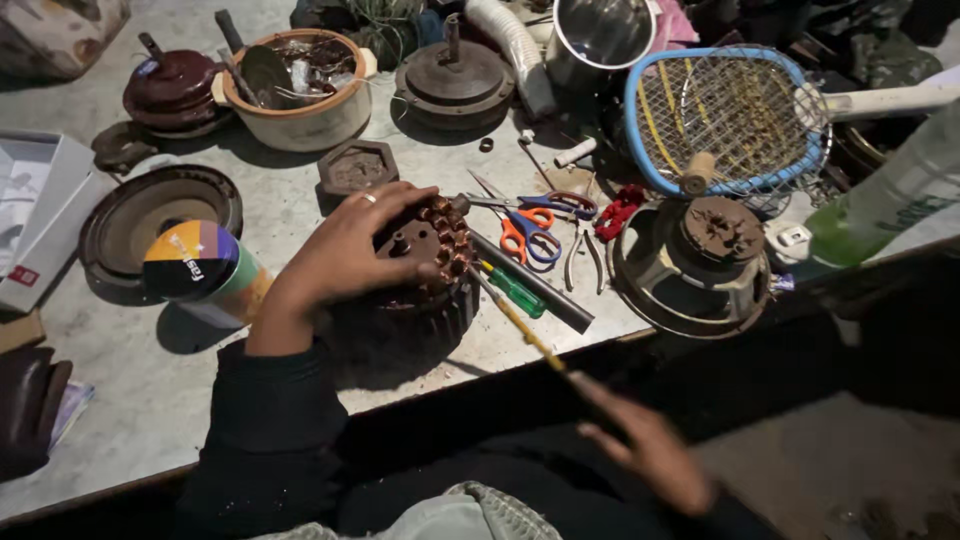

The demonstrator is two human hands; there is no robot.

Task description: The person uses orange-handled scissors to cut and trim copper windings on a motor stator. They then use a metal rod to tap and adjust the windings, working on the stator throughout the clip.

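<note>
Left hand: the left hand (345,255) lies spread over the top of a round motor stator (425,275), fingers (400,200) draped across its ring of copper windings, palm pressing down rather than closing round it; a ring shows on one finger

Right hand: the right hand (650,450) is off the counter's near edge, blurred, fingers loosely open; a yellow-handled screwdriver (520,322) runs from its fingertips up to the stator's side (whether the fingers truly pinch the handle I cannot tell)

Stator, place: on the grey counter (130,390) near its front edge, directly under the left hand and up and to the left of the right hand

Stator, handling: it looks like stacked iron with copper coils, so probably heavy and rigid; the dark ribbed outer rim seems the safe place to grip, since the thin winding wire would likely nick or bend under a tool tip

Just beside: a green-handled screwdriver (517,291) and a dark metal rod (535,285) lie touching the stator's right side; orange-handled scissors (527,232) and small pliers (583,250) are a little beyond

Further out: a speaker frame (695,265) to the right, a blue-rimmed racket-shaped swatter (730,120) behind it, a striped cylindrical can (200,270) to the left, a cream-coloured pot (300,90) at the back
</note>
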